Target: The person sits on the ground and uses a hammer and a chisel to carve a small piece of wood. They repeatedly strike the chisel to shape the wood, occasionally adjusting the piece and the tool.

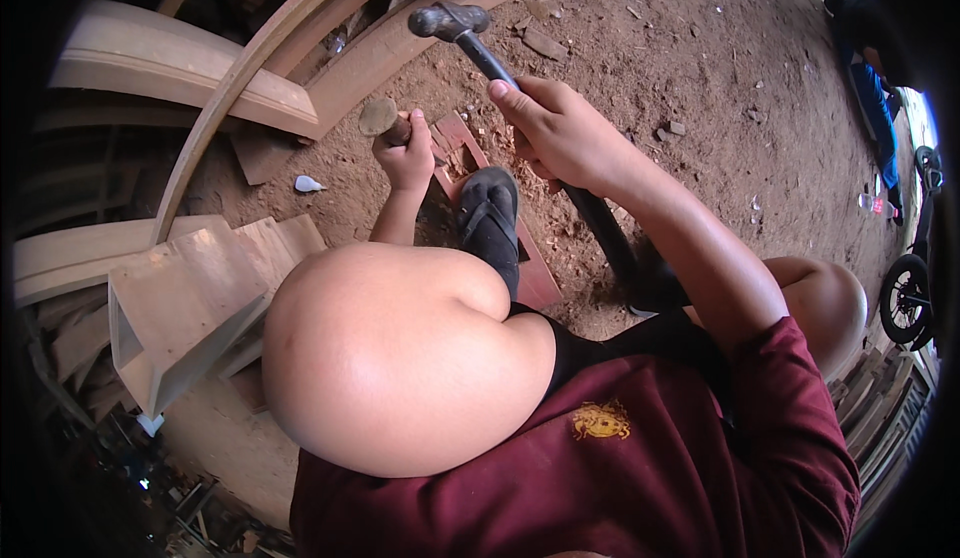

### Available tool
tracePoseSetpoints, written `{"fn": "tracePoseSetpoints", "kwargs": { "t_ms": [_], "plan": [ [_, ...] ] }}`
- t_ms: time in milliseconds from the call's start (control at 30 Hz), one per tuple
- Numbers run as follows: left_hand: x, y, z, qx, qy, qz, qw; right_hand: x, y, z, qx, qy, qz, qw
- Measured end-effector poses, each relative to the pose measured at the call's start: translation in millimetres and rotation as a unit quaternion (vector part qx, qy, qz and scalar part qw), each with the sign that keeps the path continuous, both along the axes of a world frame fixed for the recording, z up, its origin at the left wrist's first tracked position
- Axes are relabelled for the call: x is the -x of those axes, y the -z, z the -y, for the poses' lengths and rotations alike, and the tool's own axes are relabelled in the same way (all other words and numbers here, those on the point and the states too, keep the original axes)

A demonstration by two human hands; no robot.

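Observation:
My right hand point(570, 138) grips the black handle of a hammer point(450, 22), its metal head raised above and to the right of my left hand. My left hand point(406, 163) is closed round a chisel point(396, 128) with a wooden handle and a broad, battered top. The hand hides most of the chisel, and its lower end points toward a reddish wooden board point(541, 276) on the ground. Rough cuts and chips show in the board next to that hand. My sandalled foot point(490, 203) presses on the board. Hammer and chisel are apart.
Wooden frames point(190, 63) and a curved strip point(235, 83) stand at the left, near a pale wooden piece point(190, 278). A small white bottle point(309, 184) lies on the dirt floor point(680, 68). At the far right are a bicycle wheel point(905, 298) and a plastic bottle point(876, 205).

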State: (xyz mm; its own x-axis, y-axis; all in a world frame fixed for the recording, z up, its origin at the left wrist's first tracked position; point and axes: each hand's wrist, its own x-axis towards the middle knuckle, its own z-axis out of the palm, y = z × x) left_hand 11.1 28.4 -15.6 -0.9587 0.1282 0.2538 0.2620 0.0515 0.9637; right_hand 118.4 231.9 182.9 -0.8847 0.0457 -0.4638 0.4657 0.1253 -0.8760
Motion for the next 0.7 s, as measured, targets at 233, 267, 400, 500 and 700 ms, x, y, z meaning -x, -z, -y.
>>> {"fn": "tracePoseSetpoints", "kwargs": {
  "t_ms": [233, 267, 400, 500, 700],
  "plan": [
    [0.7, 15.2, -2.6, 0.076, 0.006, -0.083, 0.994, -3.5, -47.2, 11.1, -0.038, -0.057, -0.126, 0.990],
    [1.1, 17.8, -3.4, 0.072, 0.022, -0.105, 0.992, -5.9, -49.1, 12.2, -0.057, -0.045, -0.169, 0.983],
    [1.3, 22.2, -2.3, 0.054, 0.015, -0.061, 0.997, -5.1, -34.9, 26.8, -0.150, -0.051, -0.280, 0.947],
    [-1.8, 20.4, 0.1, -0.019, 0.000, 0.040, 0.999, 18.2, -10.4, 44.8, -0.284, -0.173, -0.179, 0.926],
    [-2.0, 23.4, 0.7, 0.081, -0.020, -0.056, 0.995, 36.1, -21.1, 28.1, -0.245, -0.184, -0.130, 0.943]
  ]
}}
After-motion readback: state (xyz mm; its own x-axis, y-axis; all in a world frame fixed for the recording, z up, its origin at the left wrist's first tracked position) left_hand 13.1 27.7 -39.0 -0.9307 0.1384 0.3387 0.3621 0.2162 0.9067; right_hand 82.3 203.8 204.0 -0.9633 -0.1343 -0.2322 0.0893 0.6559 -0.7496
